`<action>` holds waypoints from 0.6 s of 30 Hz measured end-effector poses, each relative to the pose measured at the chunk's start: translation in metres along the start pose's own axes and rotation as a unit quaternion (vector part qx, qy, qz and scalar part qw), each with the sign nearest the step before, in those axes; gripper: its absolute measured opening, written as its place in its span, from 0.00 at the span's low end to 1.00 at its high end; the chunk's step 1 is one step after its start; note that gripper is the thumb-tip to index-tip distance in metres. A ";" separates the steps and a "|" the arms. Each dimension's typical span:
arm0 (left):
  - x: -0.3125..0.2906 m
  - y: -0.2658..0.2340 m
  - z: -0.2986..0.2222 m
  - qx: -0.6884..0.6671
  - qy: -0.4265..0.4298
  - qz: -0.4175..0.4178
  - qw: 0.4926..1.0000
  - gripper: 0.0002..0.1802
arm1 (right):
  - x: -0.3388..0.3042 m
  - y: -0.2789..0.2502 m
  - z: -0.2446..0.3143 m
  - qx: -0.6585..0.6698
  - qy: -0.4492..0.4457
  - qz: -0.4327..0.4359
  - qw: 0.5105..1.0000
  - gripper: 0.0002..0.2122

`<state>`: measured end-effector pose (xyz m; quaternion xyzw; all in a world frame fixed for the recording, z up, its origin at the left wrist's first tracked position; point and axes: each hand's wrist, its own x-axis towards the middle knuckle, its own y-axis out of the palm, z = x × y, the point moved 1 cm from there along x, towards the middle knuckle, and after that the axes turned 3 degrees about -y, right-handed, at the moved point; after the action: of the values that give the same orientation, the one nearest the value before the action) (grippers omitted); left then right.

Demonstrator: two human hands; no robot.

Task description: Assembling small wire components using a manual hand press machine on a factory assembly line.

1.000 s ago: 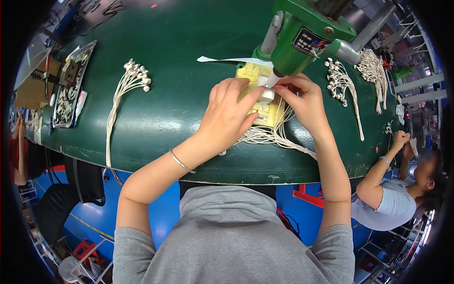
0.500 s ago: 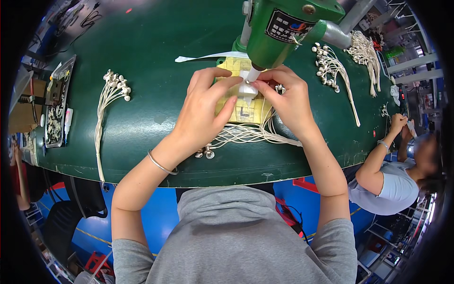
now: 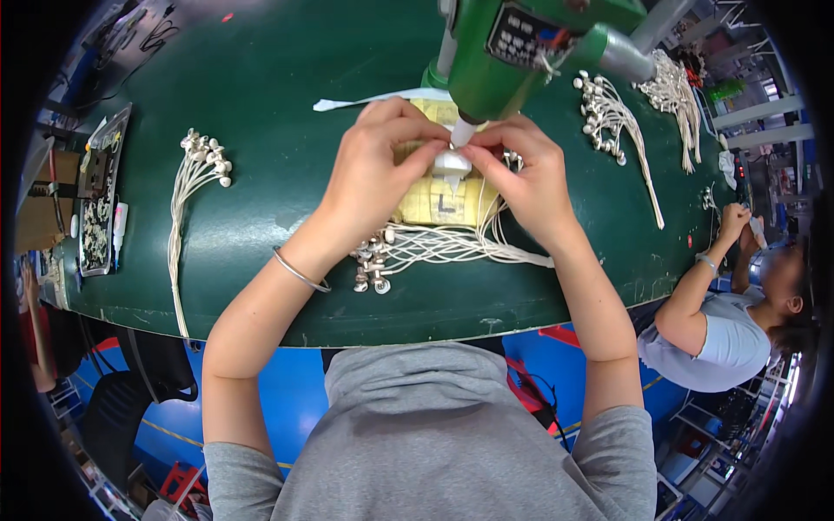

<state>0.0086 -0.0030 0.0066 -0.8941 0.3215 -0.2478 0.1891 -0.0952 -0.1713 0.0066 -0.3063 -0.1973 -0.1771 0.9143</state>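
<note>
My left hand (image 3: 369,161) and my right hand (image 3: 532,169) meet under the white tip (image 3: 463,134) of a green hand press (image 3: 495,82). Thumb and forefinger of each are pinched together around a small silvery piece, mostly hidden by the fingertips. Just below them sits a white block (image 3: 452,163) on a base covered in yellow tape (image 3: 419,210). Pale wires (image 3: 443,247) lie across the table in front of this base, their metal ends (image 3: 373,269) near my left wrist. A few wires run up beside my right hand.
Bundles of white wires with round ends lie at left (image 3: 181,195) and at right (image 3: 612,122), with a thicker bundle (image 3: 676,95) farther right. A tray of small parts (image 3: 97,208) stands at the left edge. Behind the press base runs a white strip (image 3: 382,98). Another person (image 3: 708,321) works at right.
My left hand's fingers, spread before, have closed to a pinch beside my right fingertips. More metal wire ends show near my left wrist. My right hand stays in nearly the same place.
</note>
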 end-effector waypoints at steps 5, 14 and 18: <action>0.002 0.003 0.002 -0.006 0.000 0.002 1.000 0.09 | 0.003 -0.003 -0.006 0.034 0.012 0.020 0.999 0.07; 0.005 0.005 -0.007 0.026 -0.008 -0.008 1.000 0.10 | 0.005 -0.007 -0.004 0.053 0.062 0.045 0.996 0.07; 0.004 0.005 -0.009 0.027 -0.002 -0.017 0.999 0.11 | 0.006 -0.006 0.000 0.041 0.087 0.046 0.994 0.08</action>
<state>0.0038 -0.0112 0.0133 -0.8945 0.2993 -0.2573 0.2097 -0.0929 -0.1771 0.0127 -0.2605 -0.1102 -0.1523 0.9470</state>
